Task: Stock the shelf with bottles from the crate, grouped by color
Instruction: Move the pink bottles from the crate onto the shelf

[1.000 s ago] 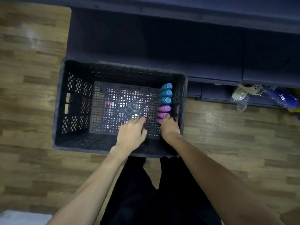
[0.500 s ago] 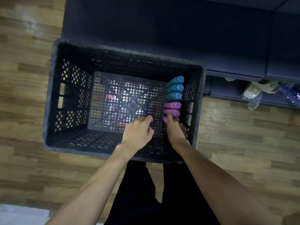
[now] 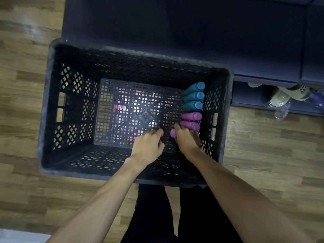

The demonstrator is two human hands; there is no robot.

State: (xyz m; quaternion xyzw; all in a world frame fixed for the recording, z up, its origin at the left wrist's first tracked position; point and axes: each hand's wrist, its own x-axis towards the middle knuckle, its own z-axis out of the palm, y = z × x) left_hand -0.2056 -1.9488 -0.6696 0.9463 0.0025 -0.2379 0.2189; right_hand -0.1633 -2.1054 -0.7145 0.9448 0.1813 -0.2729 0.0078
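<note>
Wooden floorboards [image 3: 26, 106] are running under a black crate [image 3: 52, 109], which is sitting just in front of a dark shelf unit [image 3: 175, 28]. Seen from the head camera, the person is standing at the crate's near side and reaching both arms down into it. Along the crate's right wall, three teal bottles [image 3: 193, 96] are lying side by side toward the far end, and two pink bottles [image 3: 191, 120] are lying just next to them on the near side. A third pink bottle [image 3: 172, 133] is showing only its end, since the right hand [image 3: 186, 139] is covering the rest; the fingers are curling over it and appear to be gripping it. The left hand [image 3: 148, 144] is hovering over the crate's mesh floor, just left of that bottle, with its fingers loosely curled and holding nothing. To the right of the crate, some pale bagged items [image 3: 280, 97] are lying on the shelf unit's lowest level.
</note>
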